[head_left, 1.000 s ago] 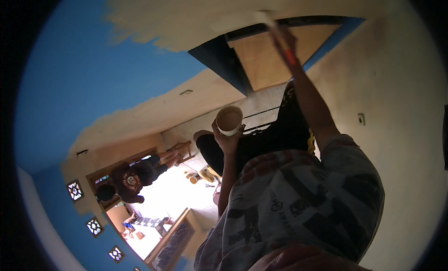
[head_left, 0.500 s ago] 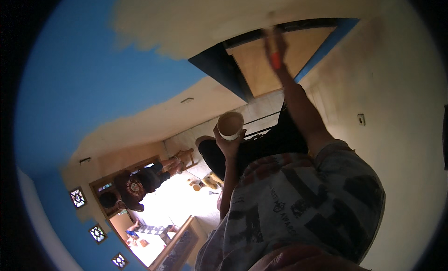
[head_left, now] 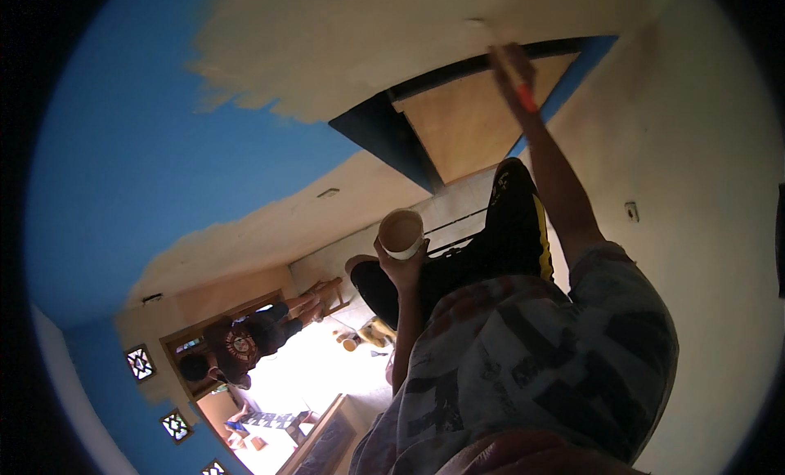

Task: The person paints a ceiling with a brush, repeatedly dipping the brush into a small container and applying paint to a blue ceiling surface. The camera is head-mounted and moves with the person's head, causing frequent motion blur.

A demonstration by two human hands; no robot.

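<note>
left hand (head_left: 401,266) fingers grip a paint cup (head_left: 401,232); right hand (head_left: 513,66) fingers grip a brush (head_left: 499,46) against the ceiling (head_left: 368,50)

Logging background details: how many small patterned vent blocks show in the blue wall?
3, in a row at lower left: one beside the doorway, one below it, one at the rim, partly cut off; more may be hidden.

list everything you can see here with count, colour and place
ceiling: 1, blue, partly painted cream, top and left
hatch: 1, tan panel with dark frame, top centre
walls: cream, right and centre
vent blocks: 3, patterned, lower left
person: 1, dark shirt, in the doorway, lower left
switch: 1, pale, right wall
cup: 1, white, cream paint inside, centre
brush: 1, red-banded handle, against the ceiling
left hand: holds the cup
right hand: raised, holds the brush
</note>
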